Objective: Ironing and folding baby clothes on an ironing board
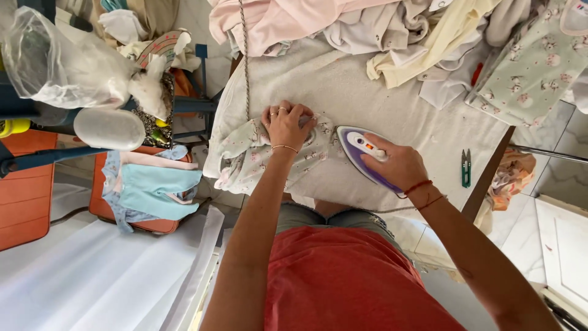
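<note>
Small printed baby garment is lying on the pale padded ironing board, roughly at 9 o'clock from the iron, with its left part drooping over the board's edge. The left hand is pressed flat on it, fingers spread apart, pinning the cloth rather than gripping it. The right hand is closed around the handle of the purple and white iron, whose tip points at the garment and sits just beside the left hand's fingertips.

Stuff that could go sideways, imo: that iron nose is really close to the fingers, so 1 quick push toward 9 o'clock could catch them. The hanging part of the garment could also drag the rest off the board if the flat hand lifts. The heap of clothes at 12 o'clock sits near enough to get nudged by a long stroke. Small green snips lie at 3 o'clock, near the board's edge, so an elbow bump could knock them off.
</note>
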